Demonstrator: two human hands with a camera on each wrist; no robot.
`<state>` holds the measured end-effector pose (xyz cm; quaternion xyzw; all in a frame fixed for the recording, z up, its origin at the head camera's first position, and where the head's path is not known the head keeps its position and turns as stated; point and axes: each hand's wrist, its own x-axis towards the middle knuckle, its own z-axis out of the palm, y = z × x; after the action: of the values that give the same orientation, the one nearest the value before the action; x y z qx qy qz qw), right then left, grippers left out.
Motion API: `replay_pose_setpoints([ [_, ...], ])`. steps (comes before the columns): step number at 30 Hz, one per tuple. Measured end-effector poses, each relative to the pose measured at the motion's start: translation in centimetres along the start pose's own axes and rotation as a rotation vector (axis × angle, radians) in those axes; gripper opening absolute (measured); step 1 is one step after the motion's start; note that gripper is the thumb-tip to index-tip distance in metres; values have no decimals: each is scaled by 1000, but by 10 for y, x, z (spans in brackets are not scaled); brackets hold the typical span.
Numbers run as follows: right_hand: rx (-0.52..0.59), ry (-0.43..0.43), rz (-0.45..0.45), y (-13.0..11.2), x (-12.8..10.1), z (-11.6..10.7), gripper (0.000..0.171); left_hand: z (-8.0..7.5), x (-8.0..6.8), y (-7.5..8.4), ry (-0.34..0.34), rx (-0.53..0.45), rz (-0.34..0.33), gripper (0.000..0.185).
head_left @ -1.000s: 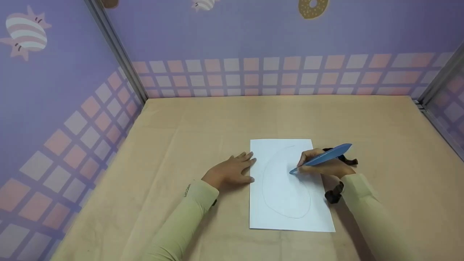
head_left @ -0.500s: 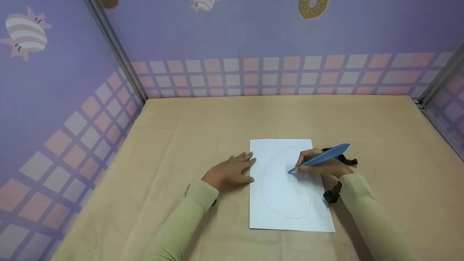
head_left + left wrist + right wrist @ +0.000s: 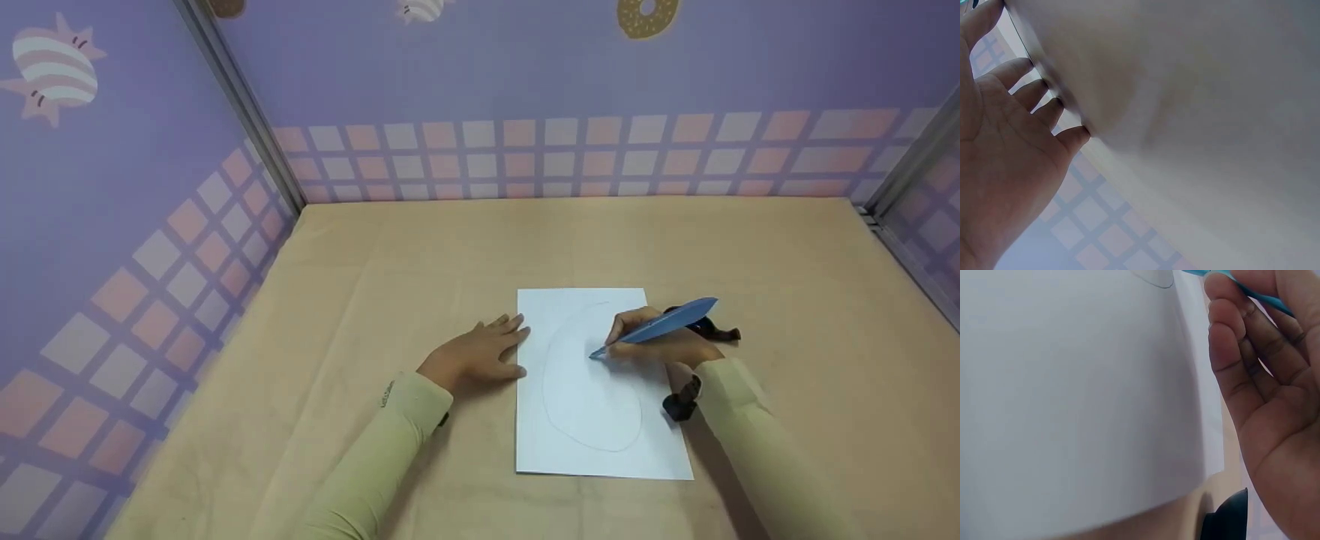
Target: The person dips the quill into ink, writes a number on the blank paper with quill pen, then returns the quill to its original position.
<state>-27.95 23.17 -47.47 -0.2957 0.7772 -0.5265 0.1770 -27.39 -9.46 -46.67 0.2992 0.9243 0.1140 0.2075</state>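
Observation:
In the head view a sheet of white paper (image 3: 585, 457) lies on the table, bearing a thin, large curved outline that is partly hidden behind my right hand. That right hand (image 3: 645, 341) pinches a blue pen (image 3: 667, 324) with a broad, leaf-shaped upper end. The pen slants, its tip at the paper inside the outline. In the right wrist view the pen (image 3: 1264, 297) sits between thumb and fingers, near a short drawn curve. My left hand (image 3: 480, 352) rests with spread fingers at the paper's left edge. The left wrist view shows its fingertips (image 3: 1075, 135) touching that edge.
A small black object (image 3: 724, 331) lies beyond my right hand, partly hidden by it. Black gear (image 3: 681, 401) sits at the right wrist. A beige cloth (image 3: 405, 255) covers the table. Patterned purple walls (image 3: 525, 82) stand at the back and sides.
My right hand has slid slightly to the left with the pen, its tip shifting left inside the outline. The left hand and the paper have stayed in place.

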Motion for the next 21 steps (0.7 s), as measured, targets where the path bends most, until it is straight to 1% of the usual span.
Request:
replay_pose_setpoints([
  [4, 4, -1, -10, 0, 2, 1, 11, 0, 0, 0, 6, 9, -1, 74],
  [11, 42, -16, -8, -1, 6, 3, 12, 0, -3, 1, 11, 11, 23, 72],
  [16, 54, -33, -28, 1, 8, 5, 12, 0, -2, 2, 17, 15, 11, 73],
  [21, 48, -34, -22, 1, 10, 7, 11, 1, -1, 1, 14, 26, 3, 73],
])
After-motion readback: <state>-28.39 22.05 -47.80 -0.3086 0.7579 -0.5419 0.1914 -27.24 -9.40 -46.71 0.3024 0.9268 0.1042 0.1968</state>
